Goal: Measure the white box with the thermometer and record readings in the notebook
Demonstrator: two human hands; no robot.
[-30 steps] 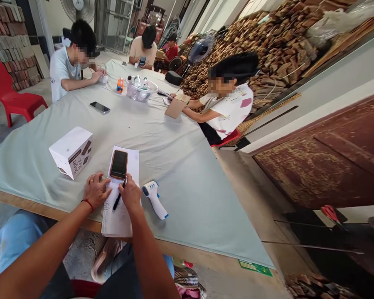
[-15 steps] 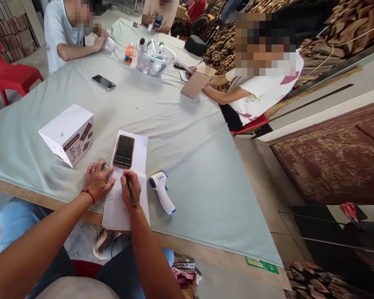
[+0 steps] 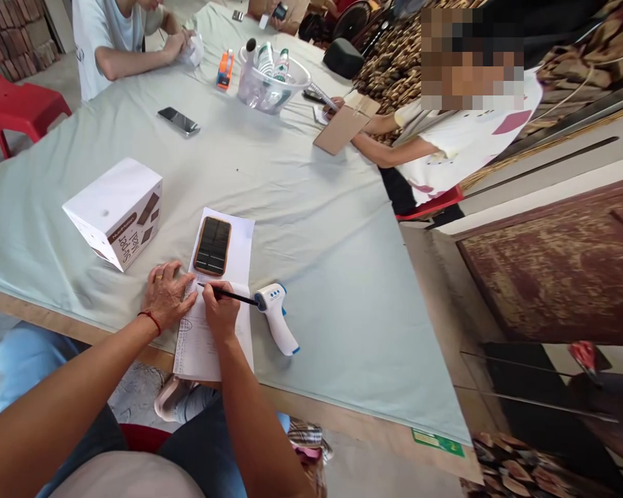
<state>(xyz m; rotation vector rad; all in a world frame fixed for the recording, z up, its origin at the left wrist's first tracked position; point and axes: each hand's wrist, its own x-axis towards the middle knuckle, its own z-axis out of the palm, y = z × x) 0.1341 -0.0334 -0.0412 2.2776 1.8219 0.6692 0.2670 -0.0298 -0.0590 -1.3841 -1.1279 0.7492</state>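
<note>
My right hand (image 3: 221,309) is closed on a dark pen (image 3: 233,294), its tip on the open notebook (image 3: 208,353) and its back end reaching to the infrared thermometer. Handwriting runs down the notebook's left side. Flat on the notebook's left edge and the tablecloth, my left hand (image 3: 167,296) has its fingers apart and holds nothing. A phone (image 3: 212,245) with an orange-edged case lies face up on the upper page. The white-and-blue infrared thermometer (image 3: 277,319) lies on the cloth just right of the notebook.
Left of the notebook stands a white printed box (image 3: 115,211). Farther off are another phone (image 3: 179,121), an orange tape dispenser (image 3: 225,70) and a clear basket (image 3: 270,93) with bottles. A co-worker on the right holds cardboard (image 3: 345,126); another person sits at the far left.
The pen has swung from pointing toward me to lying nearly sideways, its back end now toward the thermometer. My left hand stays on the notebook edge. The view has shifted slightly.
</note>
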